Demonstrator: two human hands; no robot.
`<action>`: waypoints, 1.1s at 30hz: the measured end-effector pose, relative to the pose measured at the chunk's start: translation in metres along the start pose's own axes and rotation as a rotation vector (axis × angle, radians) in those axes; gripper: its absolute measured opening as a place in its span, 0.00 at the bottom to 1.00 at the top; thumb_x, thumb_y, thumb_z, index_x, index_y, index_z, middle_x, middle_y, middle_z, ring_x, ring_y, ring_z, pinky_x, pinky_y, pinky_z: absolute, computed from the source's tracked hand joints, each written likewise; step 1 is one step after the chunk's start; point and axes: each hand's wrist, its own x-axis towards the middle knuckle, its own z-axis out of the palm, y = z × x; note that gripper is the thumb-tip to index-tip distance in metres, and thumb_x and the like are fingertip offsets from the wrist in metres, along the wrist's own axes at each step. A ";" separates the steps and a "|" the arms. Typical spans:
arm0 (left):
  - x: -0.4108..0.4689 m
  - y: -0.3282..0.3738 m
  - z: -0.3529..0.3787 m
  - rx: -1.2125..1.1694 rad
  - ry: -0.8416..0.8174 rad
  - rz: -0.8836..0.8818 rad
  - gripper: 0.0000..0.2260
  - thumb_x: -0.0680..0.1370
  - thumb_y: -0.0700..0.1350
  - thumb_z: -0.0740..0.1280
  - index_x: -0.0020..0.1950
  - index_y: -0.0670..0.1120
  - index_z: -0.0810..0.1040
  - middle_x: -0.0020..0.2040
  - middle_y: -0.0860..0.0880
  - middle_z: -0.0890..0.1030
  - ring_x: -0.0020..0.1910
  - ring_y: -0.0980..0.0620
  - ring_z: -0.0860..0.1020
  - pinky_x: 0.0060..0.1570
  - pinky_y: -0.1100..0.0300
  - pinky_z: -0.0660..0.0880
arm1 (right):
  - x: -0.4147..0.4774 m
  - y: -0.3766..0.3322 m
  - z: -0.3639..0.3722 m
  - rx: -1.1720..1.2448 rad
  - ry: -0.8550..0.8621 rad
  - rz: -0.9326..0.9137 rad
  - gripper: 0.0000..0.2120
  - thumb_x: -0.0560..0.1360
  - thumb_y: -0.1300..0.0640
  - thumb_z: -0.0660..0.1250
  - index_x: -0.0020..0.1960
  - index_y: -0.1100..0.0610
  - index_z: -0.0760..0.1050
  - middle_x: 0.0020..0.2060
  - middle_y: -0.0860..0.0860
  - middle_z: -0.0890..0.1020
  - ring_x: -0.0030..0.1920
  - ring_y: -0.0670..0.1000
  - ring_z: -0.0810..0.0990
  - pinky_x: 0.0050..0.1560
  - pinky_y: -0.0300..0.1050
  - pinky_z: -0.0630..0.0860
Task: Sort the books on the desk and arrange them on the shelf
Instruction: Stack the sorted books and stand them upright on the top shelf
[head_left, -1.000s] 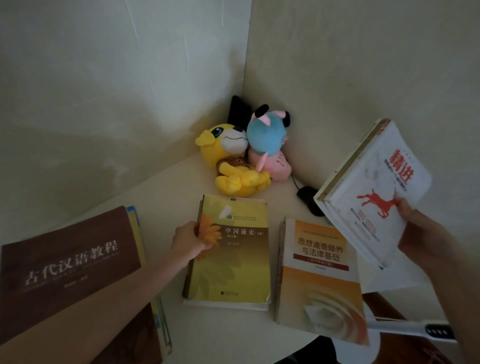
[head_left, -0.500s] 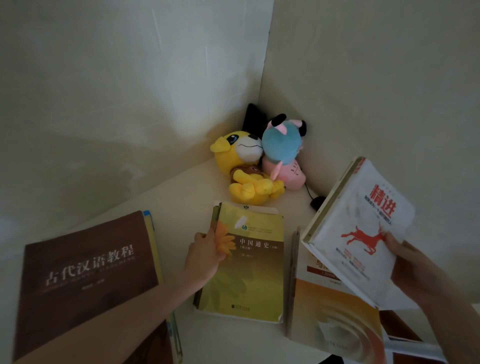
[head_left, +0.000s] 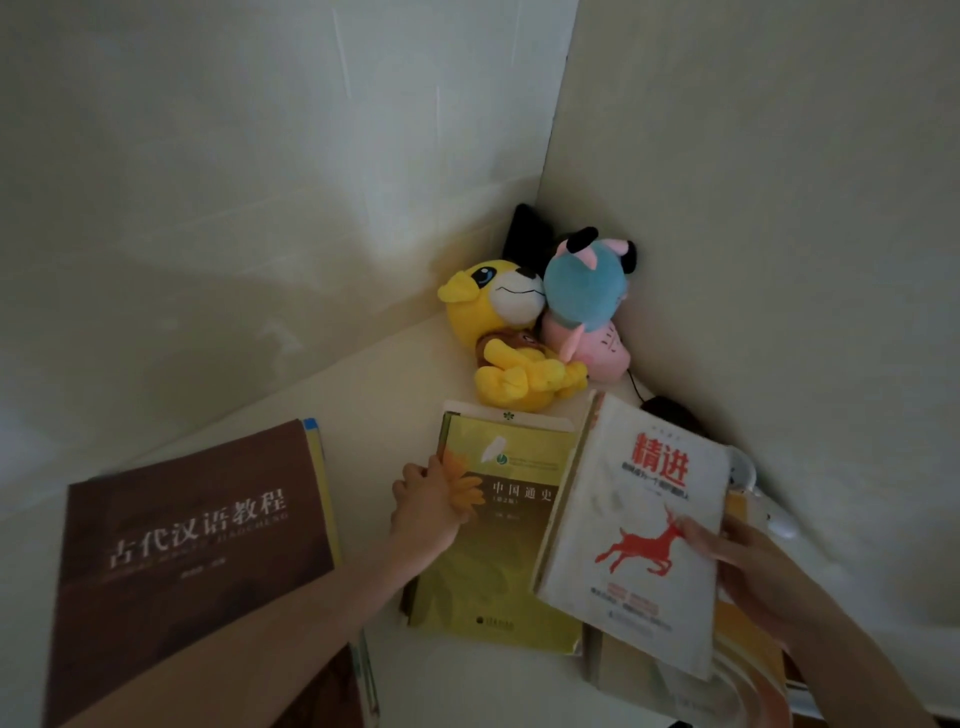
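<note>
White paperback book, red horse on its cover — held in the right hand. The left hand grips the edge of a yellow paperback book.

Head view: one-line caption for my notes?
Left hand grips the edge of the yellow book, right hand holds the white book, plush toys in the corner.

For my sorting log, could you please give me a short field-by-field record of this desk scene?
left hand: grips the yellow book at its left edge
right hand: holds the white book, thumb on its cover
white book: held over the orange book, covering the yellow book's right edge
brown book: flat at the left of the desk, on another book
toys: yellow plush and blue-pink plush, in the wall corner
shelf: not in view
</note>
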 end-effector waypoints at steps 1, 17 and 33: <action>0.001 -0.001 0.000 0.009 0.007 0.012 0.27 0.76 0.45 0.67 0.71 0.45 0.61 0.64 0.41 0.65 0.65 0.40 0.64 0.62 0.50 0.66 | -0.001 0.000 -0.001 -0.030 -0.004 0.026 0.31 0.62 0.57 0.80 0.62 0.62 0.74 0.54 0.61 0.83 0.52 0.64 0.83 0.49 0.63 0.80; 0.001 0.002 0.001 0.187 -0.036 0.019 0.24 0.82 0.45 0.59 0.73 0.38 0.53 0.66 0.39 0.64 0.59 0.42 0.75 0.52 0.55 0.73 | -0.022 0.003 -0.053 -0.281 0.013 0.236 0.48 0.45 0.52 0.83 0.62 0.64 0.72 0.51 0.64 0.83 0.50 0.66 0.83 0.49 0.61 0.80; 0.004 0.013 -0.018 -0.051 -0.217 -0.138 0.25 0.82 0.47 0.59 0.74 0.37 0.57 0.69 0.39 0.69 0.65 0.43 0.72 0.64 0.54 0.69 | -0.021 0.023 -0.054 -1.194 0.459 0.107 0.54 0.52 0.31 0.78 0.70 0.58 0.69 0.62 0.61 0.75 0.63 0.62 0.73 0.63 0.60 0.71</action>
